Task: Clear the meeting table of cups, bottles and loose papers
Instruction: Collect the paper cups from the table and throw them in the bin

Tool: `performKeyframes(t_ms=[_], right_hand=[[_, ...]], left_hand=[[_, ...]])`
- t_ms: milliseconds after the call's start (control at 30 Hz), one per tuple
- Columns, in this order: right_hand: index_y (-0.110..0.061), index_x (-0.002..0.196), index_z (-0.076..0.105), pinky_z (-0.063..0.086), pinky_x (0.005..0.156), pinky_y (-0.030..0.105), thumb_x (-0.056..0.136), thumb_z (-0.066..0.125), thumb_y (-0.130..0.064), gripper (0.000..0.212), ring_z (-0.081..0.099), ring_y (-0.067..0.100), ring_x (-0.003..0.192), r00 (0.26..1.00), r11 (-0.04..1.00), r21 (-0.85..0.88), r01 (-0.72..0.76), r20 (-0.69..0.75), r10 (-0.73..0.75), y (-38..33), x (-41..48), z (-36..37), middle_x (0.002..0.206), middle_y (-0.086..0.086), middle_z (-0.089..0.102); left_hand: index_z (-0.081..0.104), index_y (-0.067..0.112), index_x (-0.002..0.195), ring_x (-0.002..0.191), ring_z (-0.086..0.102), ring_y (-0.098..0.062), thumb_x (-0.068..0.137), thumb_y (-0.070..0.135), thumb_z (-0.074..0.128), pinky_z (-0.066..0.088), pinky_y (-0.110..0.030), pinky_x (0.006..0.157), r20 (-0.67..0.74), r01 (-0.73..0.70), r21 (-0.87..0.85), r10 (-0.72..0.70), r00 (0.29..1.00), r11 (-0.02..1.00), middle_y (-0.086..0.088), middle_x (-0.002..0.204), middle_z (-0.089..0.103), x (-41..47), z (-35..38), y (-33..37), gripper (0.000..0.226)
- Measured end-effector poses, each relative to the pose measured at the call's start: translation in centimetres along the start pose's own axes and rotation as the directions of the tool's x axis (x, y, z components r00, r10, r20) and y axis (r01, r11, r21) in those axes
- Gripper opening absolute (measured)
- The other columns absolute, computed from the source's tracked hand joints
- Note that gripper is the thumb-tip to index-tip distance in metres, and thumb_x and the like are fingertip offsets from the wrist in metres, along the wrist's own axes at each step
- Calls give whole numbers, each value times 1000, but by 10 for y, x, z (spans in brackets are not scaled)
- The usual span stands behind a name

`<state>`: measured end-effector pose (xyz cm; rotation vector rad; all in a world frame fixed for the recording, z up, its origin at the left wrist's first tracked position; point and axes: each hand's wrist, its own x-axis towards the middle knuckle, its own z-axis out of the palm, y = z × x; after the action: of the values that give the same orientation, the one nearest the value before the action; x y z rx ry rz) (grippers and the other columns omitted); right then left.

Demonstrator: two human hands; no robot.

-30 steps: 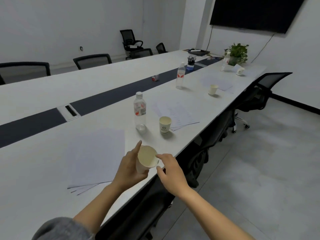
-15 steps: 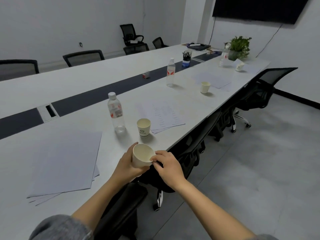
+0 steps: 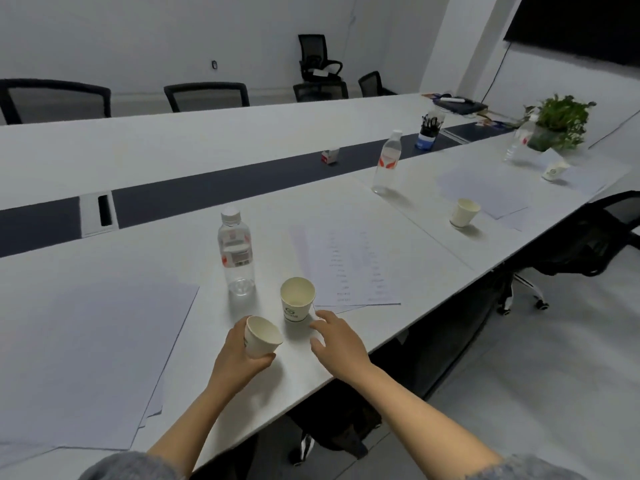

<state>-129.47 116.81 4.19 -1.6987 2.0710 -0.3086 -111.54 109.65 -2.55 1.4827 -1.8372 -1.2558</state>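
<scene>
near bottle (image 3: 235,251) behind-left of standing cup (image 3: 297,303) | sheets (image 3: 349,265) right of cup | paper stack (image 3: 93,358) left of bottle

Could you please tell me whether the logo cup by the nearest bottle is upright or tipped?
Upright: the logo cup stands on its base on the table, open mouth up, right of the bottle.

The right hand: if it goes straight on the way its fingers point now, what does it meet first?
Most likely the logo paper cup standing just ahead: the right hand points its open fingers at the cup's base, apparently just short of touching. Depth is hard to judge from this view.
</scene>
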Motion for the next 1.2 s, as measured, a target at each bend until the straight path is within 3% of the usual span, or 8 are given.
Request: performKeyframes(t_ms=[233,400,600,767,867,967,1100,1200], right_hand=[[-2,102,57,46,84,38,93,37,-14,25,41,33,121,979,988,-122,92,194,-67,1,62,9,149,6,29],[1,100,57,38,73,32,93,37,-14,27,40,24,94,962,988,-110,111,263,-79,16,80,10,102,10,39],[-9,118,59,40,88,26,93,44,-15,29,51,21,110,993,979,170,112,26,-118,42,80,-42,125,5,53],[-23,123,49,41,73,21,89,44,-1,41,51,10,78,947,888,400,225,-304,-103,81,51,-106,111,-1,55],[-37,135,34,36,69,16,90,40,2,59,47,7,77,915,875,403,268,-392,-100,109,30,-133,103,-9,50],[-27,141,32,36,72,15,92,38,0,57,45,9,86,900,904,353,240,-430,-71,156,3,-154,102,-9,49],[-11,128,51,44,88,31,92,40,0,39,55,24,102,896,933,323,158,-444,2,215,-31,-170,113,12,59],[-8,124,55,41,91,25,93,40,-2,35,54,24,107,909,943,309,120,-417,21,250,-50,-178,117,12,60]], left_hand=[[42,31,121,101,54,-18,48,42,63,47,-35,79,-123,132,-15,-133,984,991,6,118,53,20,-4,-7,77],[42,30,123,101,55,-18,46,46,62,47,-33,76,-159,152,13,-148,976,988,5,119,53,25,-4,-2,81],[39,30,130,99,51,-14,55,38,67,41,-30,79,-204,107,44,-96,974,993,10,120,47,32,15,37,80],[40,33,126,101,52,-14,58,33,74,46,-32,79,-142,-47,93,60,988,995,11,116,48,47,66,95,76],[43,40,113,94,55,-11,62,30,74,51,-31,73,-63,-164,124,172,983,979,16,109,52,54,103,133,60],[43,44,107,91,58,-8,58,35,70,55,-34,70,44,-279,113,276,960,954,15,105,56,60,154,174,57],[38,54,98,94,56,-3,57,30,70,52,-31,74,174,-370,42,357,918,928,19,104,53,52,219,224,57],[36,63,95,91,57,3,56,32,68,51,-28,76,225,-394,-25,389,893,919,26,99,58,45,259,252,60]])
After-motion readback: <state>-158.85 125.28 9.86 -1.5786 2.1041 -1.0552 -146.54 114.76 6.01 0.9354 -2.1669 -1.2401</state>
